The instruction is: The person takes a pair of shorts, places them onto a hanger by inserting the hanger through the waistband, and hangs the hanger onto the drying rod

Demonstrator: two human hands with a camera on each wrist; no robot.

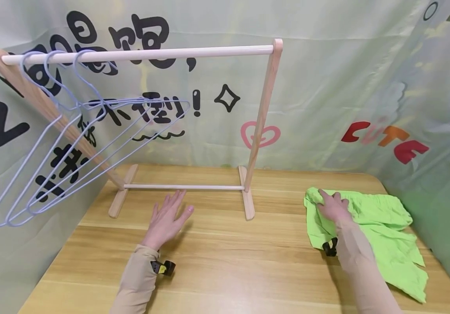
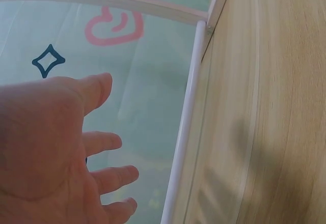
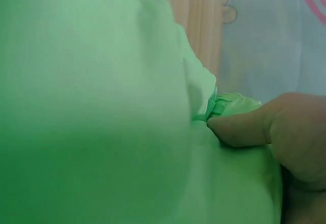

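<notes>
Bright green shorts [image 1: 386, 235] with a gathered waist lie crumpled at the right of the table. My right hand [image 1: 332, 206] grips them at the upper left corner, by the gathered edge. In the right wrist view the thumb [image 3: 239, 128] presses on the green cloth [image 3: 102, 91], and the other fingers are largely hidden. My left hand [image 1: 168, 220] holds nothing. Its fingers are spread over the table, in front of the rack's low white bar [image 1: 185, 187]. The left wrist view shows the same hand [image 2: 56, 142] with thumb and fingers apart.
A wooden rack [image 1: 264, 109] with a white top rod [image 1: 178, 53] stands at the back left. Three lavender hangers [image 1: 91, 104] hang at the rod's left end. Printed cloth walls [image 1: 327, 87] enclose the wooden table [image 1: 248, 261] at the back and sides.
</notes>
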